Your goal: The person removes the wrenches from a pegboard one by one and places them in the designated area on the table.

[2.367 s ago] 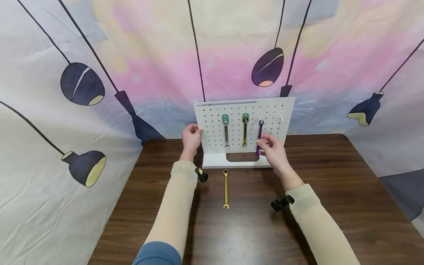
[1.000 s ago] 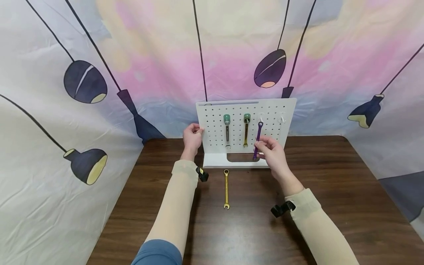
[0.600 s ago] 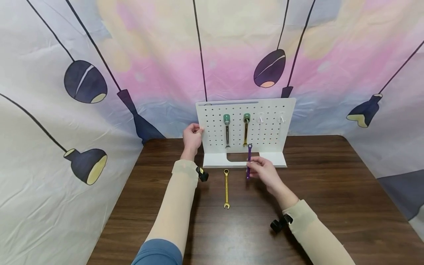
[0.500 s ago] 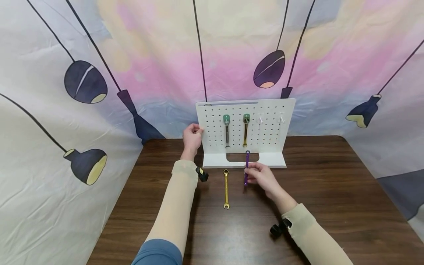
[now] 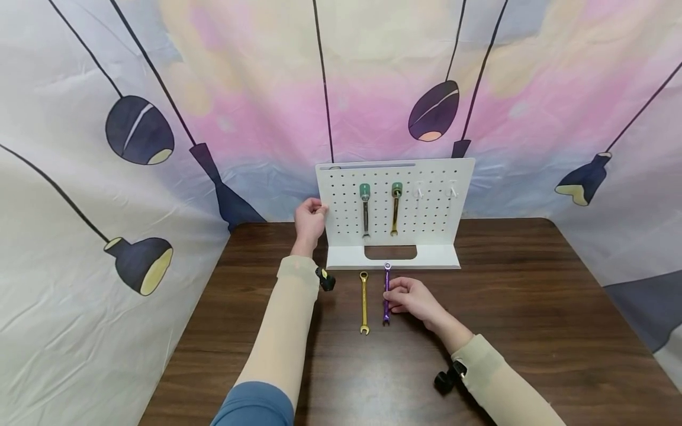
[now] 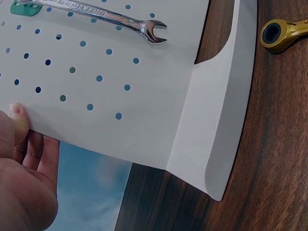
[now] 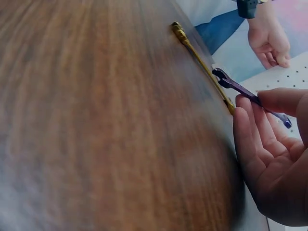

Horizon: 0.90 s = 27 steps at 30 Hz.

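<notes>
A white pegboard [image 5: 341, 219] stands upright at the back of the table. My left hand [image 5: 310, 220] pinches its left edge between thumb and fingers, as the left wrist view also shows. A purple wrench [image 5: 386, 284] is pinched by my right hand [image 5: 415, 300], its ring end toward the board. In the right wrist view the purple wrench [image 7: 240, 90] lies between thumb and fingertips; whether it touches the table I cannot tell. To its left a gold wrench [image 5: 364, 305] lies on the table, roughly parallel.
A silver wrench [image 5: 365, 218] and another gold wrench [image 5: 395, 216] hang from green-topped holders on the board. Two clear hooks [image 5: 419, 192] to their right hold nothing. The brown wooden table [image 5: 533, 296] meets a painted cloth backdrop [image 5: 256, 89].
My right hand has drawn the purple wrench away from the third hook, down and leftward to just beside the gold wrench on the table. My left hand stays at the board's edge.
</notes>
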Tool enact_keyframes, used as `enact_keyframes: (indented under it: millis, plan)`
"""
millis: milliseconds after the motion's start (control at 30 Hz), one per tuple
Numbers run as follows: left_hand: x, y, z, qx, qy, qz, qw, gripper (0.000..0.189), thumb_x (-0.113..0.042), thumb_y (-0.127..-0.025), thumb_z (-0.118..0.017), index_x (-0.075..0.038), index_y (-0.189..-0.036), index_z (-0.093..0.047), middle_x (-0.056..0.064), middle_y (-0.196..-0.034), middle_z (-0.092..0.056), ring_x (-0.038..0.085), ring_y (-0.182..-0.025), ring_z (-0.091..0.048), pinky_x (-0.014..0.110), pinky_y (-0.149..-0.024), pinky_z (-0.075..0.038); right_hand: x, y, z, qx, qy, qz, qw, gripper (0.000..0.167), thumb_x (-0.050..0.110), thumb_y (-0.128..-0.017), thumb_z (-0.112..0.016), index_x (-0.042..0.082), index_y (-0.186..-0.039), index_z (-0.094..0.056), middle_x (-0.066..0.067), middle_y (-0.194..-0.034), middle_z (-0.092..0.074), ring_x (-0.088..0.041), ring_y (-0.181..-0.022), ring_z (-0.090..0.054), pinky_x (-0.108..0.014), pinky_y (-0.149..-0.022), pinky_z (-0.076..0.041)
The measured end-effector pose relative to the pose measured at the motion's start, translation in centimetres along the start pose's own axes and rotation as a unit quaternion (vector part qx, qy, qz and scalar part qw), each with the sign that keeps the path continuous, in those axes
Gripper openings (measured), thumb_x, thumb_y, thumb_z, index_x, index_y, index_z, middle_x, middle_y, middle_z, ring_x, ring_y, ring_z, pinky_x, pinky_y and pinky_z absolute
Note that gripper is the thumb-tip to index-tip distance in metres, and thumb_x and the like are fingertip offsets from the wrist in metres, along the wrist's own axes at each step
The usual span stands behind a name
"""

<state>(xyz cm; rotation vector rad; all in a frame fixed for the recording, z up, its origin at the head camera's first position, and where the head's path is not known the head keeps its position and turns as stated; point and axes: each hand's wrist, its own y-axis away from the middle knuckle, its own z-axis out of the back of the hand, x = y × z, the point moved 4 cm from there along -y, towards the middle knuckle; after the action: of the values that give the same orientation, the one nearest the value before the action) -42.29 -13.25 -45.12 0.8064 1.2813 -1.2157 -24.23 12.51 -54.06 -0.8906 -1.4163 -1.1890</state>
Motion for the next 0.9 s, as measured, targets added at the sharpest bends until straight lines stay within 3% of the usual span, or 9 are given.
enact_keyframes:
  millis: [433, 900]
  plan:
    - [0.05, -0.14, -0.12, 0.003, 0.005, -0.003, 1.0, 0.007, -0.005, -0.102, -0.072, -0.003, -0.097, -0.068, 0.003, -0.09, -0.062, 0.017, -0.085, -0.057, 0.029, -0.074, -0.046, -0.26, 0.27, -0.73, 0.02, 0.023, -0.001, 0.9995, 0.031, 0.003, -0.096, -0.075, -0.009, -0.12, -0.059, -0.007, -0.088, -0.076, -0.014, -0.076, -0.07, -0.028, -0.07, -0.061]
    - [0.04, -0.17, -0.01, 0.003, 0.005, 0.0, 1.0, 0.01, -0.005, -0.103, -0.072, -0.005, -0.095, -0.066, 0.001, -0.087, -0.06, 0.016, -0.083, -0.055, 0.027, -0.071, -0.044, -0.6, 0.13, -0.94, -0.006, 0.06, 0.018, 0.998, 0.031, 0.001, -0.096, -0.077, -0.011, -0.119, -0.06, -0.008, -0.087, -0.076, -0.015, -0.076, -0.072, -0.03, -0.07, -0.062]
